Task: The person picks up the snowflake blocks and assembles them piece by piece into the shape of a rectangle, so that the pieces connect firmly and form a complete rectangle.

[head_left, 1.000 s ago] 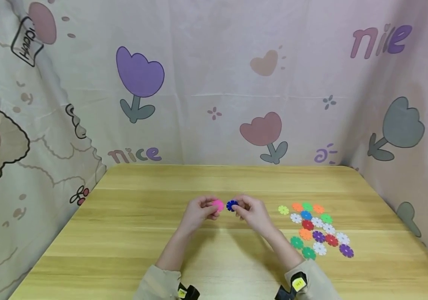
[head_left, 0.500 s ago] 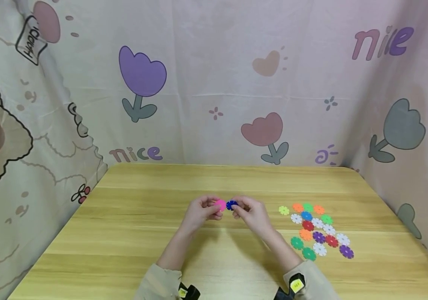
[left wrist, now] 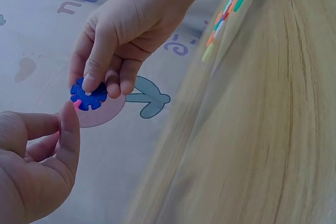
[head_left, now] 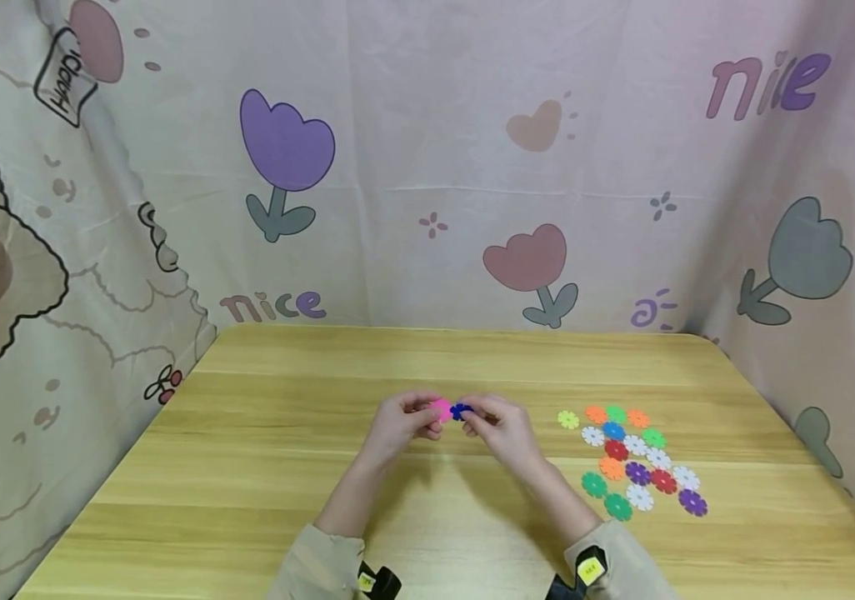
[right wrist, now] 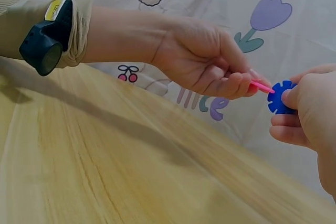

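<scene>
My left hand (head_left: pixel 396 425) pinches a pink notched disc (head_left: pixel 442 410) between thumb and fingers above the table. Opposite it, my right hand (head_left: pixel 501 427) pinches a dark blue notched disc (head_left: pixel 460 412), thumb on its face. In the left wrist view the blue disc (left wrist: pixel 89 97) faces the camera, and a pink edge (left wrist: pixel 77 104) meets its slotted rim. The right wrist view shows the pink disc (right wrist: pixel 261 86) edge-on, running into a slot of the blue disc (right wrist: pixel 279 98) at an angle to it. Fingers hide much of both discs.
Several loose notched discs lie flat on the wooden table (head_left: pixel 247 483) to the right, among them a yellow-green disc (head_left: pixel 567 419), a red disc (head_left: pixel 616 450) and a purple disc (head_left: pixel 693 502). A printed curtain (head_left: pixel 397 125) hangs behind the table's far edge.
The pink and blue discs, apart with a gap a second ago, now meet at their rims. The blue disc has tilted in my right hand. The loose discs stay put.
</scene>
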